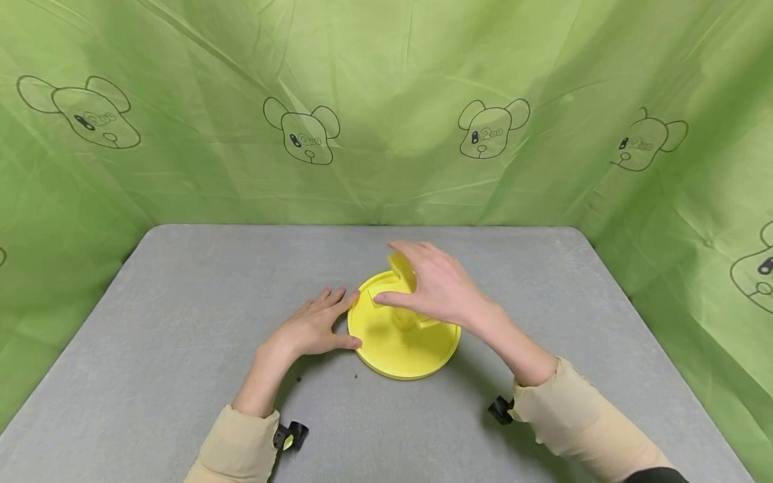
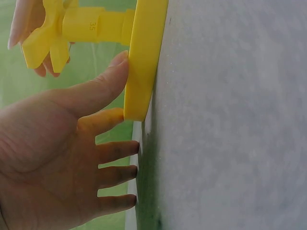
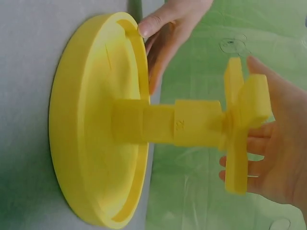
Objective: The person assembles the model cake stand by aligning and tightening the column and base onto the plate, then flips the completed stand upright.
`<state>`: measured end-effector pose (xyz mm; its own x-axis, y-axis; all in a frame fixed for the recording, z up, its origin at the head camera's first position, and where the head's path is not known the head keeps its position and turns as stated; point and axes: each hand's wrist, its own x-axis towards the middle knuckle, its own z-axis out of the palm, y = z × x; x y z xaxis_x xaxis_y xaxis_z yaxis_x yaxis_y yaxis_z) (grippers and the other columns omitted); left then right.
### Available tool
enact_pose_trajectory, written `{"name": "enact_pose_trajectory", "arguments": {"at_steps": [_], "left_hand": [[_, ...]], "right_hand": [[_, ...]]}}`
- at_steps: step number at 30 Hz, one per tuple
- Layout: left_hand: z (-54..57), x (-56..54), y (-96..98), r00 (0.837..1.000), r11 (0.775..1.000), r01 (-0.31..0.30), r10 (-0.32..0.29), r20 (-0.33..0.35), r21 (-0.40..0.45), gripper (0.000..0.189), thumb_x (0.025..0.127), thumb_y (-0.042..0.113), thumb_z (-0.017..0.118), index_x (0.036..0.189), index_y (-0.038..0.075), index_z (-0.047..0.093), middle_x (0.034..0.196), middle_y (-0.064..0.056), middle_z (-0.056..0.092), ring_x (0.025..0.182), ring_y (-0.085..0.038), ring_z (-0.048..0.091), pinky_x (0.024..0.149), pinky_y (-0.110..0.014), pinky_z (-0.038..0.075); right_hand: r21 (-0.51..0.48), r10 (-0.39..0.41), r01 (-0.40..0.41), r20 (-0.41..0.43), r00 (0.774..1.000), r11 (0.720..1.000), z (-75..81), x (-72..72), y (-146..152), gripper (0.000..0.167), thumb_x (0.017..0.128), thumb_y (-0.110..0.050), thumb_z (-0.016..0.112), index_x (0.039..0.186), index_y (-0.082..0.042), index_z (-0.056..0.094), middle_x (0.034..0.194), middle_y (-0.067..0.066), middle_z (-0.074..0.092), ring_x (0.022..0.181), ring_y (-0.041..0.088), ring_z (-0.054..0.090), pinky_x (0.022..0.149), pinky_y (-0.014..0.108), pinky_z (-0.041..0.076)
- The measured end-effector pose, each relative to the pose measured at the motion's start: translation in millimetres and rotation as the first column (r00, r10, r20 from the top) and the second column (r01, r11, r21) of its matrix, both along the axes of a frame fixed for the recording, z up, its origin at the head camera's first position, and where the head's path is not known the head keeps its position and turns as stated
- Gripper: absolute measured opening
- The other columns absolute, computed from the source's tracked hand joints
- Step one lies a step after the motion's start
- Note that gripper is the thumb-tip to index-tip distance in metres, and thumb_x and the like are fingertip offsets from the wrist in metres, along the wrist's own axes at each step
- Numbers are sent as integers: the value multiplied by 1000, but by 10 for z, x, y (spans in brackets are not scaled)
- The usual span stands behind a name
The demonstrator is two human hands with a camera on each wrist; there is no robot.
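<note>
A yellow round base (image 1: 410,362) with a raised rim lies flat on the table. From its middle rises a stepped yellow post (image 3: 160,123) marked with digits, topped by a yellow handle (image 3: 236,170) with several flat arms. My left hand (image 1: 306,330) is spread at the base's left side, thumb and index fingertips touching the rim, the other fingertips down at the table. Over the handle is my right hand (image 1: 443,285), its thumb on the near side and fingers reaching past the far side; in the right wrist view the palm stands off from the arms.
The grey table (image 1: 199,302) extends around the base. Two small dark specks, one being a speck (image 1: 298,380), lie near the left wrist. Green curtain (image 1: 386,181) with bear outlines hangs behind and at the sides. Black devices, one a wrist device (image 1: 500,410), are strapped at both sleeves.
</note>
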<state>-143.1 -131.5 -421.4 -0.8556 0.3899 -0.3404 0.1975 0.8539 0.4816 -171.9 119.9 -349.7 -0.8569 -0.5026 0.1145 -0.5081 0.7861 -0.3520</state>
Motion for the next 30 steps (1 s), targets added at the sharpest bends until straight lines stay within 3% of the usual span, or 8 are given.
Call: {"name": "enact_pose_trajectory", "arguments": {"at_steps": [3,5,10,15,21,26,30], "left_hand": [[-1,5,-3,1000,1000,5,-5,-3,0,92,92,54,72,165,22,25,173,-18,18,161,-43,11,130,-64,16],[-3,2,-6,1000,1000,3,-3,-1,2,92,92,54,72,165,23,25,173,-17,18,161,-42,10,130,-63,15],[-1,-7,-14,1000,1000,1,-1,-2,2,93,92,54,72,165,22,24,173,-17,17,161,-42,10,130,-63,15],[5,-12,-21,1000,1000,-5,5,5,-5,93,92,54,72,165,23,24,173,-16,17,161,-42,10,131,-63,14],[7,-7,-14,1000,1000,-2,2,13,-3,92,92,54,71,165,23,24,173,-16,16,162,-41,8,131,-62,14],[4,-2,-14,1000,1000,3,-3,5,3,92,92,54,71,165,23,24,173,-16,17,161,-42,9,131,-62,15],[0,0,-20,1000,1000,3,-3,0,6,93,92,54,72,165,22,24,173,-17,18,161,-42,11,130,-63,16]], "right_hand": [[-93,-33,35,25,999,995,-3,-11,131,81,91,-67,66,154,-18,48,157,4,53,148,31,46,122,58,38],[-169,-57,64,43,997,984,-17,-20,236,70,95,-60,64,150,-18,53,154,4,55,146,30,48,119,57,43],[-334,-91,121,104,990,935,-95,-13,468,49,101,-47,63,142,-21,62,144,2,64,134,25,60,104,54,55],[-469,-48,113,150,988,876,-196,10,613,38,103,-32,63,138,-17,66,137,5,69,125,23,65,108,48,54],[-529,8,89,178,984,844,-291,53,718,30,102,-24,67,131,-18,70,130,2,72,120,16,66,104,31,57],[-558,28,83,187,982,826,-332,92,770,28,98,-20,71,126,-22,72,126,-2,72,115,12,67,101,28,57],[-584,44,72,182,982,809,-361,125,796,30,96,-15,74,126,-17,73,124,0,73,112,12,68,99,25,58]]}}
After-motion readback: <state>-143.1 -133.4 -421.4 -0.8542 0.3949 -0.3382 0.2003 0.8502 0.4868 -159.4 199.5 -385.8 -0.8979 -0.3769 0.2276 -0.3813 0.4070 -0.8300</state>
